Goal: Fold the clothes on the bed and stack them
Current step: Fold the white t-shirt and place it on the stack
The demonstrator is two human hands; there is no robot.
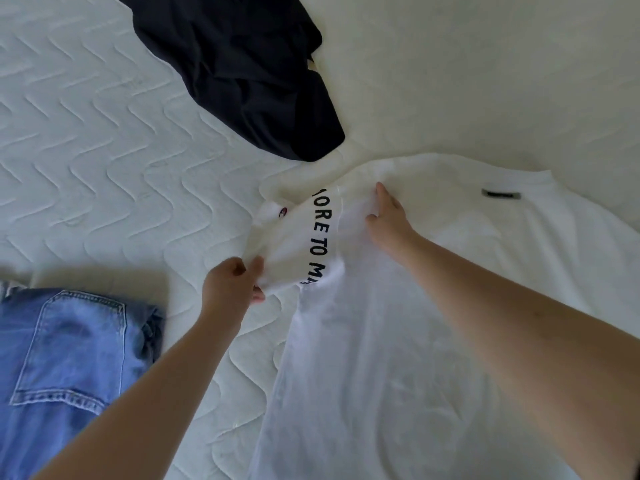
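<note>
A white T-shirt (398,341) lies spread on the bed, back side up, with a small dark label near its collar at the right. Its left sleeve, printed with black letters, is lifted and turned over the shoulder. My left hand (232,289) pinches the edge of that sleeve between thumb and fingers. My right hand (388,216) grips the fabric at the shoulder seam, thumb stretched out and fingers curled into the cloth. Blue jeans (69,368) lie at the lower left. A crumpled black garment (249,71) sits at the top middle.
The quilted white mattress (104,161) fills the left and middle. A smooth cream sheet or pillow (485,81) covers the upper right, just beyond the shirt's collar.
</note>
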